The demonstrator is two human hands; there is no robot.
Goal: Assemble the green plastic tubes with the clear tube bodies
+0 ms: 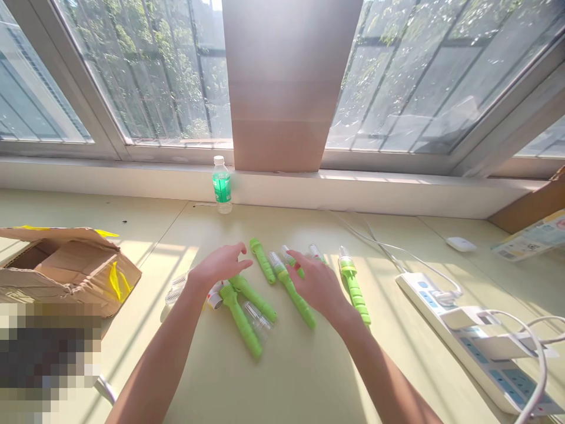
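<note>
Several green plastic handles with clear tips lie scattered on the pale table (282,365). My left hand (220,265) hovers palm down over the left ones, fingers stretched out, nearest a green handle (242,321) and a clear cap (259,320). My right hand (315,282) reaches over the middle, fingers spread, above a long green handle (295,294). Another green handle (263,261) lies between the hands, and one more (355,288) just right of my right hand. Neither hand holds anything.
A green-labelled water bottle (222,185) stands by the window sill. An open cardboard box (62,268) sits at the left. A white power strip (468,335) with plugs and cables lies at the right, a small white device (460,243) beyond it.
</note>
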